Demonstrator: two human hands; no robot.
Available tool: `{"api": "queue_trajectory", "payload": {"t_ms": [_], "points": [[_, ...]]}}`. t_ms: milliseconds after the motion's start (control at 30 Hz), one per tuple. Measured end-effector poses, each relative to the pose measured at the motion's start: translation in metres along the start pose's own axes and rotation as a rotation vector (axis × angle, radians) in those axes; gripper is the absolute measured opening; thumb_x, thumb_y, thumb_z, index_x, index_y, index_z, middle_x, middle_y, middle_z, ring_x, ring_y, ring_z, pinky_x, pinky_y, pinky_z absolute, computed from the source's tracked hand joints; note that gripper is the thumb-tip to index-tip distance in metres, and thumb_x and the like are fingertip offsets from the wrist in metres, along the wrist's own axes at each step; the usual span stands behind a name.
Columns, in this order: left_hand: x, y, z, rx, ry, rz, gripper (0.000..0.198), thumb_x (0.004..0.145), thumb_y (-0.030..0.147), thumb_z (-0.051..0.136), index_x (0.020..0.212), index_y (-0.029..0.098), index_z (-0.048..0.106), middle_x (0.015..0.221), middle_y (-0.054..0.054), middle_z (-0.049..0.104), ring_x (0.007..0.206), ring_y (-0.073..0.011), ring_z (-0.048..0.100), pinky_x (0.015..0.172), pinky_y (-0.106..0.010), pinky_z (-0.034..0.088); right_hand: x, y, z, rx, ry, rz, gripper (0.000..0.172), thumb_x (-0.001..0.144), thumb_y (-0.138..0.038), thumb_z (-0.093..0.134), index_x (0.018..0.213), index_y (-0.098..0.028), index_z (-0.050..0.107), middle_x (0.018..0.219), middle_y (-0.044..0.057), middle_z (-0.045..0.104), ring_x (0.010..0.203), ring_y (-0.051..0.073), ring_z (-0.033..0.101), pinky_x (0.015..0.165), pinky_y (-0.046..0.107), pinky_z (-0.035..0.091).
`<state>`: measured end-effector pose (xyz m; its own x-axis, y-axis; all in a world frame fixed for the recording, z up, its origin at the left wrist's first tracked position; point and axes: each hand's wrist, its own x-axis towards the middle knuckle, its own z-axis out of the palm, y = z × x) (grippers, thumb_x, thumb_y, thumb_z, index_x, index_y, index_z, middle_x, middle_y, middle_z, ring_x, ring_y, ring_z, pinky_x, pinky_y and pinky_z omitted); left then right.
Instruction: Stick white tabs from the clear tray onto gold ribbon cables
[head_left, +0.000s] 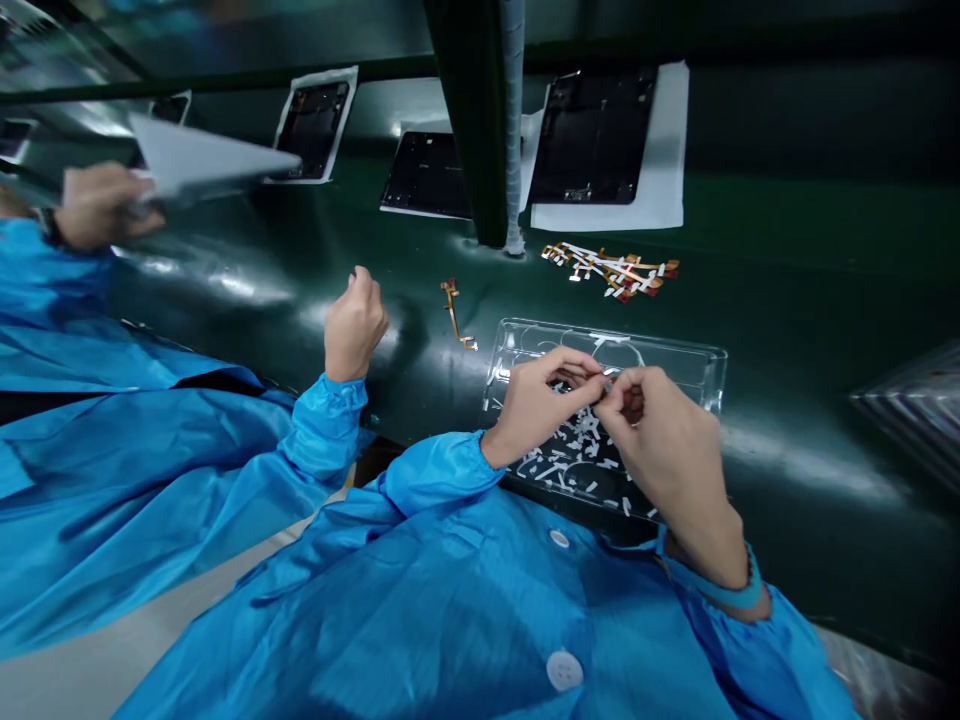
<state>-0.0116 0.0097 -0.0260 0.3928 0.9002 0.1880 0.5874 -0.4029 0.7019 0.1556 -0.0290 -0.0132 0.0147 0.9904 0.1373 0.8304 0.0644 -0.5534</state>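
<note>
My left hand and my right hand meet above a clear plastic tray on the dark green belt. Their fingertips pinch a small flex-cable piece between them; it is mostly hidden by the fingers. White peeled strips lie scattered inside the tray under my hands. Both my sleeves are blue, and a blue wrist strap circles my right wrist.
A single orange flex cable lies left of the tray, and a pile of them behind it. Dark panels on white sheets sit on the belt. A co-worker's fist rests left; their other hand holds a grey panel.
</note>
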Motion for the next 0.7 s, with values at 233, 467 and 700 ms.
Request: {"api": "queue_trajectory", "payload": {"t_ms": [233,467,700], "points": [[-0.003,-0.002,0.024,-0.318,0.156,-0.106,0.016,0.098,0.031,0.064,0.105,0.019,0.073,0.101,-0.004,0.078,0.092,-0.0137,0.075,0.090,-0.031,0.064,-0.005,0.007,-0.012,0.134,-0.051,-0.014,0.007,0.094,-0.027,0.054,0.087,-0.024,0.055,0.069,-0.004,0.063,0.059,0.013,0.060,0.059,0.027,0.045],[0.005,-0.005,0.016,-0.979,-0.090,-0.403,0.032,0.088,0.036,0.076,0.111,0.014,0.075,0.111,-0.010,0.079,0.105,-0.0208,0.076,0.095,-0.036,0.063,-0.009,0.005,-0.022,-0.111,0.024,-0.258,0.017,0.102,-0.032,0.054,0.106,-0.021,0.067,0.097,0.005,0.075,0.077,0.017,0.069,0.064,0.031,0.045],[0.006,-0.003,0.013,-1.048,-0.009,-0.443,0.029,0.081,0.038,0.082,0.103,0.018,0.081,0.111,-0.008,0.079,0.108,-0.0226,0.074,0.101,-0.040,0.058,0.000,0.004,-0.011,-0.301,0.218,-0.408,0.014,0.097,-0.022,0.063,0.110,-0.016,0.063,0.102,0.004,0.077,0.073,0.015,0.070,0.061,0.028,0.048]]}}
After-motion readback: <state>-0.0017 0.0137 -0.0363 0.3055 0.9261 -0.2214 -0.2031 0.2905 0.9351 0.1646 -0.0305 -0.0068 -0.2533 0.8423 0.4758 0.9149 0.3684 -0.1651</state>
